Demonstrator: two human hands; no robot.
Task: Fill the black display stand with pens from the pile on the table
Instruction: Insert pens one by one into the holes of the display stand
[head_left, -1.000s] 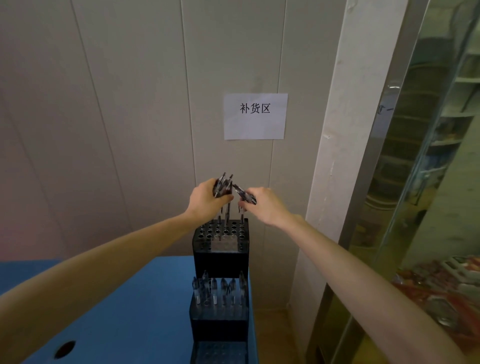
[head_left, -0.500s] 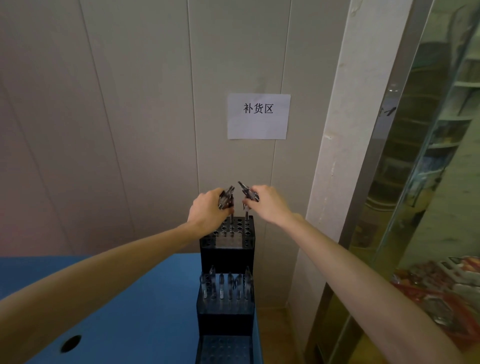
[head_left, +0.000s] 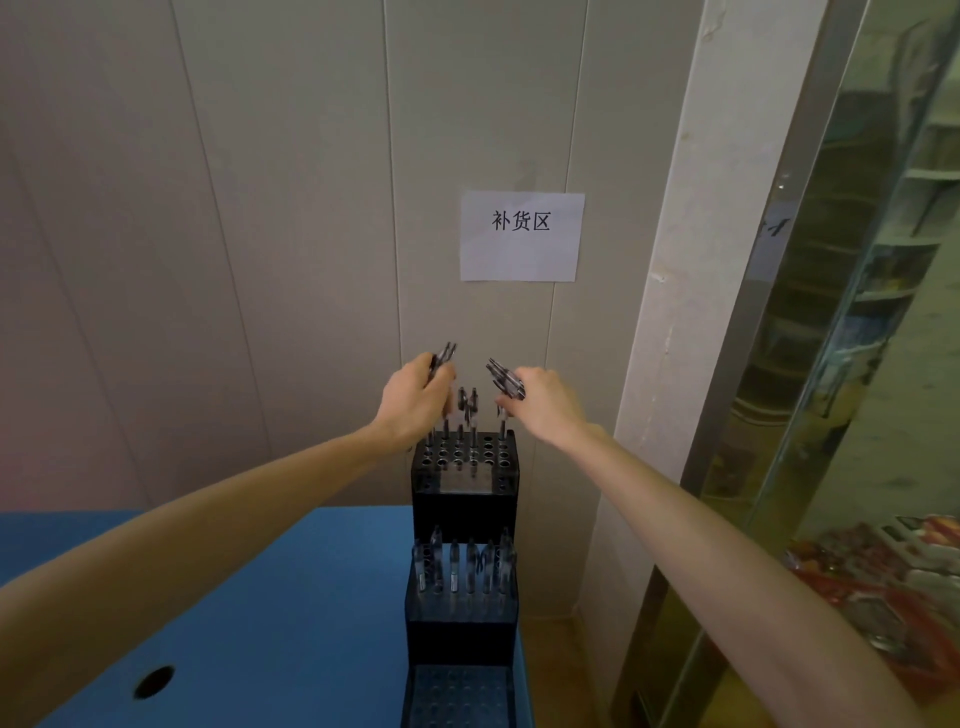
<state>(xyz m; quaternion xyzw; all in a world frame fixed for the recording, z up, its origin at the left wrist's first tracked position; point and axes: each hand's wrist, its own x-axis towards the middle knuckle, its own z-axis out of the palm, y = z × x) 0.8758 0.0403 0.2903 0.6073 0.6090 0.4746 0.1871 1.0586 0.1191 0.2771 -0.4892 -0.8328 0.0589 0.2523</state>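
The black display stand (head_left: 464, 512) rises in three steps at the blue table's right edge, against the wall. Its top tier holds a few upright pens (head_left: 472, 415); the middle tier carries a row of several pens (head_left: 462, 566); the lowest tier shows bare holes. My left hand (head_left: 413, 402) hovers over the top tier's left side and grips a small bundle of pens (head_left: 441, 358). My right hand (head_left: 540, 402) is above the tier's right side, holding another bundle of pens (head_left: 504, 382) while its fingers pinch a pen standing in a hole. The pile on the table is out of view.
The blue table (head_left: 270, 613) has a round hole (head_left: 153, 680) near its front left. A paper sign (head_left: 521, 236) hangs on the panelled wall behind the stand. A white pillar and a glass partition (head_left: 831, 389) stand to the right, with colourful goods behind the glass.
My hands have drawn slightly apart over the top tier. More pens stand in the top tier than a second ago.
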